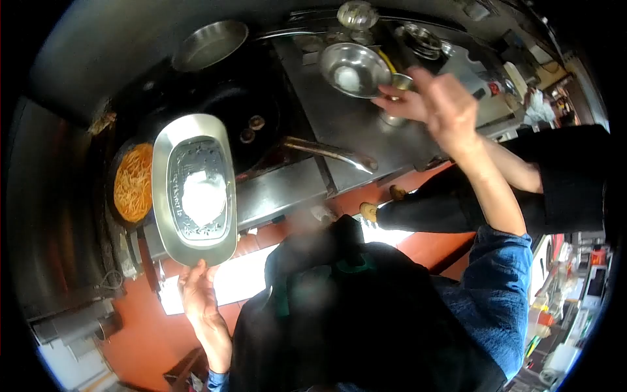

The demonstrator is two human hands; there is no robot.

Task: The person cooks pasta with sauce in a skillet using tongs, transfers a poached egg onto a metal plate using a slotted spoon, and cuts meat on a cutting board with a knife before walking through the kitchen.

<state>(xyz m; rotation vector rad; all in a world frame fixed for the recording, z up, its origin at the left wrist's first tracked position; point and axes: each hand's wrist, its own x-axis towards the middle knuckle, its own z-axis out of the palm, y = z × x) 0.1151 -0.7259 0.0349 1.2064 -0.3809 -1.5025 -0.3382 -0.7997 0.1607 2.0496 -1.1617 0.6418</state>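
My left hand (200, 294) grips the near rim of an oval metal dish (163, 222), the thumb on top. Droplets and a bright glare show in the dish's hollow. To its left, a round dark pan (116, 208) of orange-coated noodles (134, 183) is partly hidden by the dish. My right hand (450, 111), blurred by motion, is raised by a steel bowl (359, 57) with something white inside; its fingers look apart and I see nothing in them. A second forearm (513, 168) from a black sleeve passes behind it; whose lower fingers touch the bowl's edge is unclear.
Another person's dark-clothed leg (424, 206) is close on the right. A pan handle (333, 153) juts over the steel counter edge (287, 189). An empty round pan (212, 46) sits at the back of the dark stove (215, 98). Small metal containers (418, 39) stand beyond the bowl.
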